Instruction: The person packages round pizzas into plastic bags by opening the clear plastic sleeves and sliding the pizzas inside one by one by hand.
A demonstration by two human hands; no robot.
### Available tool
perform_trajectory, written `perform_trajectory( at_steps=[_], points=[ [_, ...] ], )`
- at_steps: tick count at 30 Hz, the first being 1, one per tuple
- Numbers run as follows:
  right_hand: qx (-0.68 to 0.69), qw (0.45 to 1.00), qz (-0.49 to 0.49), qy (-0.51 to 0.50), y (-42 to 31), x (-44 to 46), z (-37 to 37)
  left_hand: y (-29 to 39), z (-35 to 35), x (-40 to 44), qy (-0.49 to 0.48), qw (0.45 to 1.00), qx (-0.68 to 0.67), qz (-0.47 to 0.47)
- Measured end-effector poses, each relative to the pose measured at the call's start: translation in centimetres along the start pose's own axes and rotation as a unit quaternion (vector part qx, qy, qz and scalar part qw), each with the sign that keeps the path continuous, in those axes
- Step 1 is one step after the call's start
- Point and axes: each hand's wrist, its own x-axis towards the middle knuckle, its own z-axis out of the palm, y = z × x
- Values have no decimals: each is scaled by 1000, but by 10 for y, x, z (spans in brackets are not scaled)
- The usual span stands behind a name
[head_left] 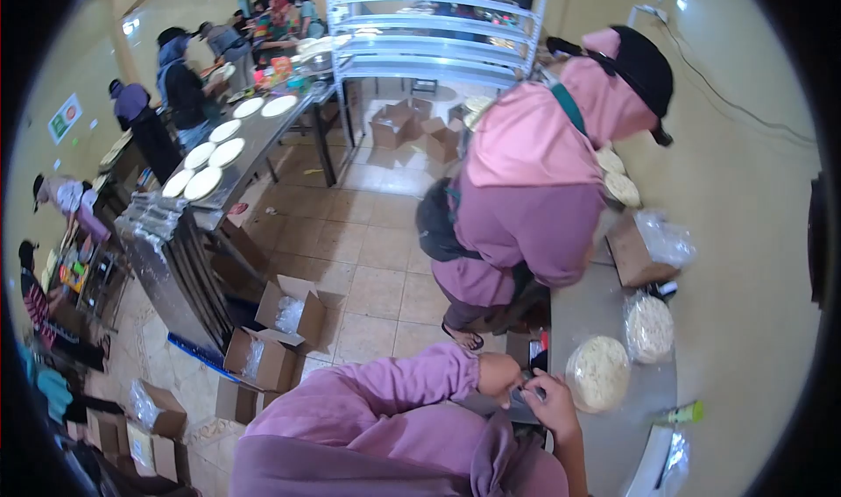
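Observation:
My left hand (499, 379) and my right hand (551, 401) meet in front of my body, at the near left edge of the grey table (574, 308). The fingers of both are closed together around something small and greyish that I cannot make out. Just right of my right hand lies a round, flat, pale dough base (597, 374) with a speckled top. Beyond it sits a similar base in clear plastic (649, 330).
A co-worker (534, 208) in pink and purple bends over the table ahead. Against the wall stands a cardboard box (635, 252) with plastic bags. Left are stacked metal trays (180, 269), open boxes (289, 311) on the floor and a long table (254, 142) with round bases.

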Motion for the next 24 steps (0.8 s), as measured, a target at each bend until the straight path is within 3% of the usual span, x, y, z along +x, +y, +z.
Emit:
perform_trajectory(
  at_steps=[1,3,4,11,13,16,18,20,21,23,24],
  points=[
    [3,1000,15,8,1,-4,0,0,-4,-2,16,1000,-2,-4],
    [190,982,-16,12,-4,1,-5,4,-13,-5,20,1000,2,-11],
    [212,977,-14,19,-6,2,-7,6,-18,-5,39,999,6,-27],
    [232,972,41,21,18,-5,-25,21,-35,15,19,999,-25,13],
    [228,973,37,10,23,-9,-37,17,-36,21,45,998,3,47],
    [71,996,-51,-10,33,-11,-56,31,-50,27,102,992,-6,76],
    [6,1000,-9,20,38,-12,-58,35,-57,30,121,989,1,82],
    [-8,996,-41,79,46,-8,-57,64,-76,31,52,994,-9,-95],
    [15,998,-34,59,46,-5,-60,69,-79,32,31,996,-11,-82],
    [42,998,-20,50,40,2,-73,77,-82,38,81,995,38,53],
    [57,998,-17,17,30,4,-85,81,-82,41,70,995,38,60]
  ],
)
